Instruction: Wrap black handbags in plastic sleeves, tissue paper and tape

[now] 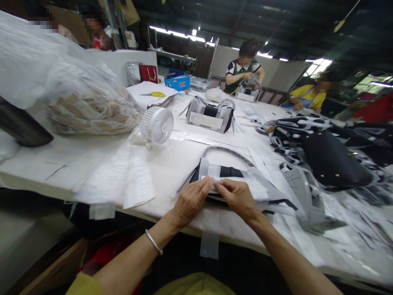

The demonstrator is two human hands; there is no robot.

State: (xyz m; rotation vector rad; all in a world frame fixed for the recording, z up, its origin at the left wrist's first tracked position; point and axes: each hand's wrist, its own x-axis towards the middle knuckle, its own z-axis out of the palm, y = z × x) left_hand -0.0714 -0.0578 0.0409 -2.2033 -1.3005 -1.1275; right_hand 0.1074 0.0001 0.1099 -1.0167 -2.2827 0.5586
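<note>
A black handbag (231, 172) lies on the table near its front edge, partly covered in translucent white wrapping (256, 188). Its curved handle (229, 150) points away from me, wrapped in clear film. My left hand (192, 200) rests on the bag's near side, fingers stretched and lying together over a white paper strip (217, 180). Beside it, my right hand (238, 198) pinches the same strip between thumb and bent fingers, close to the left fingertips. The hands cover much of the strip and the bag's front.
A small white fan (156, 126) stands left, before a plastic sack (92, 110). Another wrapped handbag (210, 114) sits beyond, with yellow-handled scissors (156, 94) farther back. Black bags and parts (334, 159) pile up right, by a grey tape dispenser (302, 192). Co-workers occupy the far side.
</note>
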